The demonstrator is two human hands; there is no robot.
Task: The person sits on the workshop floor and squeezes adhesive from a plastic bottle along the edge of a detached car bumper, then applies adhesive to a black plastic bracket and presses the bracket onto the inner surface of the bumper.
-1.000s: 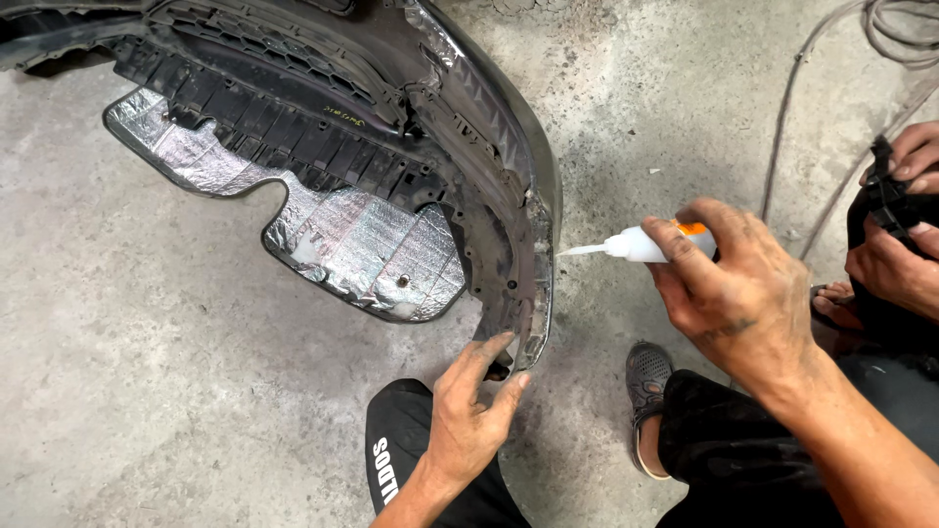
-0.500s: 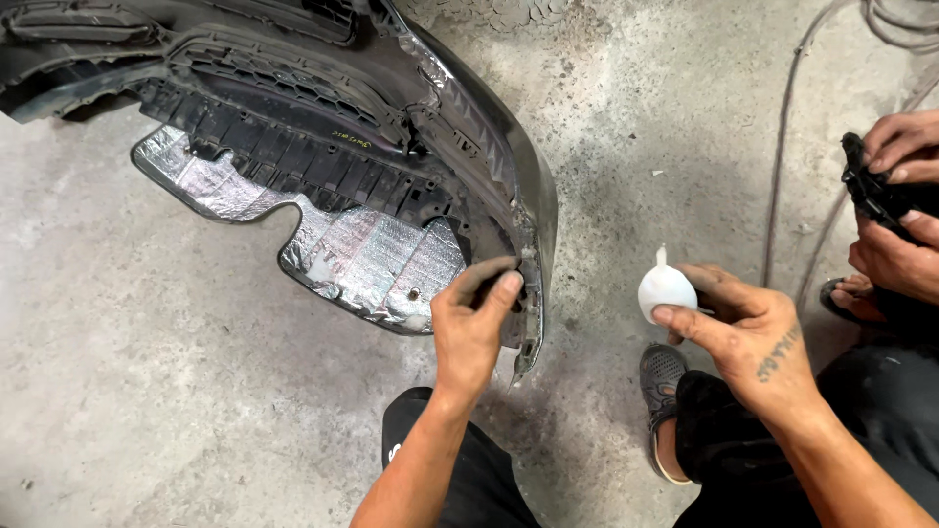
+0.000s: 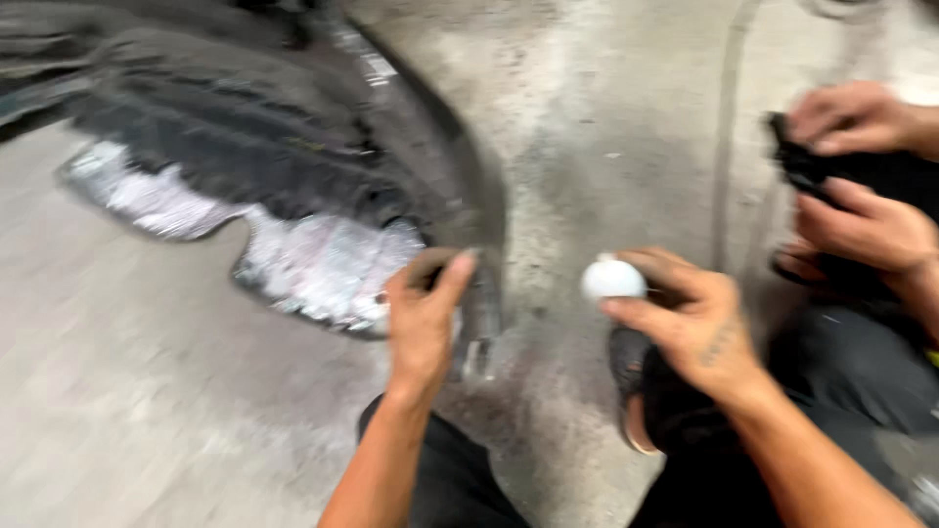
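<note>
Since half a second ago the view has swung and blurred, yet both hands sit much as they did: the left one on the edge of the bumper, the right one holding the small white bottle off to the side, no longer aimed at the plastic as it was a full second back.

At far left the black car bumper (image 3: 245, 147) lies inside-up on the concrete floor (image 3: 147, 411), its silver foil lining (image 3: 323, 269) showing along the lower edge. The left hand (image 3: 423, 318) rests on the bumper's end, where the edge curves down toward the floor; its fingers are curled over the rim with the thumb raised, pressing on that spot. Blur hides the seam beneath them, so whether anything has bonded cannot be told.

Right of it, well apart from the bumper, the right hand (image 3: 690, 318) pinches the white bottle (image 3: 612, 279) between thumb and fingers, rounded end toward the camera; its nozzle is not visible. Below sits a dark shoe (image 3: 626, 367).

At far right another person's two hands (image 3: 861, 176) grip something black.

Judging by this, the bottle's contents look already applied to the bumper's end, and the pressing stage is under way. What seems left is holding until it sets, then checking the edge.
</note>
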